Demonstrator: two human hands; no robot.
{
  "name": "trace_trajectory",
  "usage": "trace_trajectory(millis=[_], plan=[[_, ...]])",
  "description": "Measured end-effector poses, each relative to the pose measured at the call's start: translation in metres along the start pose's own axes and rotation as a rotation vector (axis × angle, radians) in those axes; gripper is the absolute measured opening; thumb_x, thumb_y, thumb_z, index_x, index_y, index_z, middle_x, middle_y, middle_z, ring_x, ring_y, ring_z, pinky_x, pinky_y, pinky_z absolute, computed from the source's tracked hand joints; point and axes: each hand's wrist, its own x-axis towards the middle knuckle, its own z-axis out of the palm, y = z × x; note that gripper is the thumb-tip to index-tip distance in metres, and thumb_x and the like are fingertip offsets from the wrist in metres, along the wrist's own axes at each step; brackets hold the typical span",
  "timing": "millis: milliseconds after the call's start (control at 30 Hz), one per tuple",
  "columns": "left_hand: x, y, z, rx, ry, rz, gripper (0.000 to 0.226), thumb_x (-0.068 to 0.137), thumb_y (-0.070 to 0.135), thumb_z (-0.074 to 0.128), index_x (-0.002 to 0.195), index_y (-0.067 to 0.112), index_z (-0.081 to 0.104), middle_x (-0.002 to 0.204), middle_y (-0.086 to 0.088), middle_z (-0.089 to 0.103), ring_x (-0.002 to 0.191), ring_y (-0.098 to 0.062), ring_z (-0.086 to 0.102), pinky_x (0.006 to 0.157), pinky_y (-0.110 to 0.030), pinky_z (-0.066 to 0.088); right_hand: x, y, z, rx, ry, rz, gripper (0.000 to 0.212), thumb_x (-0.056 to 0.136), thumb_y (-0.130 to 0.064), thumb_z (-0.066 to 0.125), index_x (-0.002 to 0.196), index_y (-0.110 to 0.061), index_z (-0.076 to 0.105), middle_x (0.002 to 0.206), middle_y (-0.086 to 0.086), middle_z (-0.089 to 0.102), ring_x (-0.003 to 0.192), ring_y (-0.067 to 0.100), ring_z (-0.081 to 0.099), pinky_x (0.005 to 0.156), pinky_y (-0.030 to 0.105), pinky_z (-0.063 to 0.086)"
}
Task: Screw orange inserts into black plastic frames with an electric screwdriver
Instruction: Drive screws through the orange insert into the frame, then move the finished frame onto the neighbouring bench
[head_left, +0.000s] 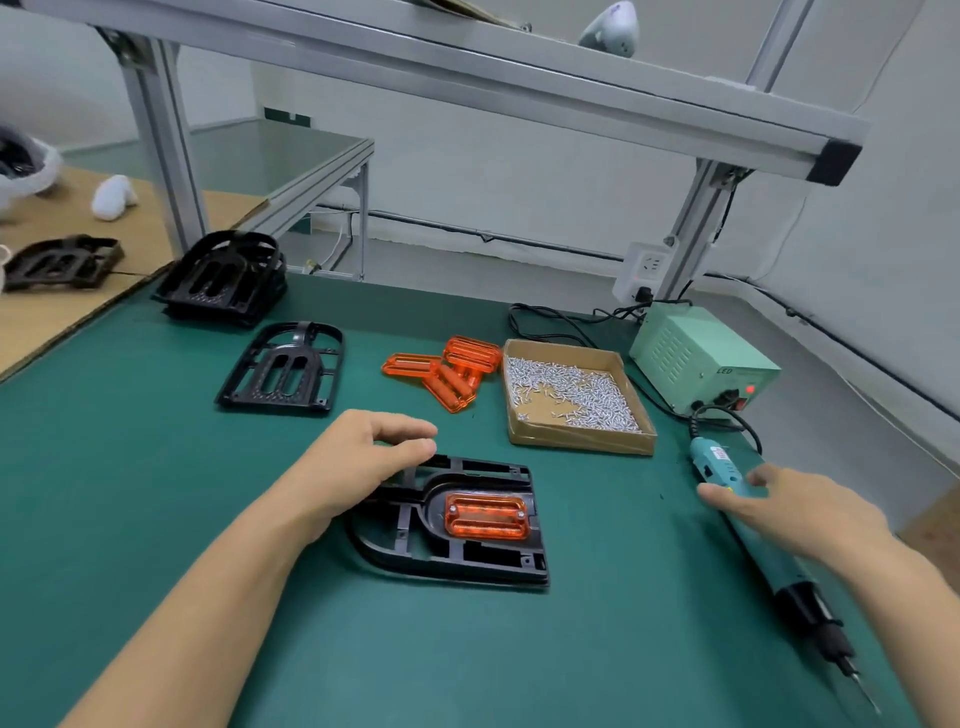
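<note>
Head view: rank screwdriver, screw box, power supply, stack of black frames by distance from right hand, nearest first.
From the right hand:
1. Electric screwdriver: directly under the fingers, at the mat's right edge.
2. Cardboard box of screws: ahead and to the left.
3. Green power supply: farther back, near the right rear corner.
4. Stack of black frames: far left rear.

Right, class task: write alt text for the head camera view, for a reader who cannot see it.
A person's left hand rests on a black frame holding an orange insert, while the right hand touches an electric screwdriver lying on the green table. Behind lie spare inserts and a box of screws.
</note>
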Motion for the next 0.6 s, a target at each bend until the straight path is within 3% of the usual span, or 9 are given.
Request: trace_trajectory(millis=[100,200,267,333,467,600], plan=[[-0.015,-0.003,-0.008,-0.015,0.029,0.004,0.024,0.086,0.035,0.065,0.11,0.036,0.068,0.11,0.027,0.061,0.103,0.02,0.047,0.089,-0.013,0.031,-0.005,-0.01,-0.007,-0.011,0.091,-0.062,0.067,0.086,-0.076,0.033,0.126,-0.025,0.051,0.118,0.003,0.064,0.108,0.026,0.059,0.086,0.036,0.044],[-0.032,-0.008,-0.014,-0.065,0.067,-0.004,0.03,0.085,0.044,0.062,0.116,0.043,0.061,0.122,0.027,0.056,0.112,0.015,0.046,0.093,-0.016,0.03,-0.013,-0.032,-0.011,-0.118,0.227,-0.206,0.059,0.095,-0.065,0.025,0.136,-0.027,0.044,0.123,-0.004,0.065,0.114,0.018,0.06,0.109,0.039,0.023],[-0.044,-0.012,-0.017,-0.096,0.076,-0.004,0.048,0.074,0.056,0.062,0.121,0.047,0.056,0.123,0.035,0.053,0.115,0.016,0.044,0.091,-0.013,0.031,-0.023,-0.05,-0.011,-0.127,0.287,-0.32,0.054,0.097,-0.06,0.024,0.135,-0.029,0.044,0.116,-0.007,0.068,0.111,0.014,0.061,0.112,0.041,0.015],[-0.053,-0.017,-0.017,-0.084,0.082,-0.007,0.072,0.06,0.064,0.064,0.128,0.05,0.048,0.119,0.044,0.047,0.117,0.015,0.042,0.098,-0.018,0.029,-0.033,-0.069,-0.009,-0.075,0.307,-0.442,0.048,0.098,-0.055,0.028,0.129,-0.027,0.049,0.11,-0.006,0.068,0.111,0.014,0.061,0.115,0.044,0.011],[-0.067,-0.029,-0.012,0.017,0.057,0.007,0.101,0.056,0.061,0.076,0.142,0.051,0.024,0.136,0.044,0.031,0.124,0.024,0.025,0.102,-0.017,0.02,-0.048,-0.11,0.002,0.034,0.257,-0.725,0.046,0.1,-0.048,0.034,0.142,-0.029,0.039,0.139,-0.01,0.052,0.133,0.007,0.042,0.116,0.037,-0.006],[-0.071,-0.036,-0.003,0.132,0.06,0.009,0.114,0.058,0.053,0.082,0.147,0.047,0.01,0.147,0.037,0.02,0.135,0.015,0.016,0.109,-0.019,0.018,-0.055,-0.147,0.019,0.029,0.212,-0.946,0.052,0.102,-0.045,0.033,0.15,-0.026,0.027,0.149,-0.009,0.042,0.143,0.005,0.025,0.116,0.034,-0.011]])
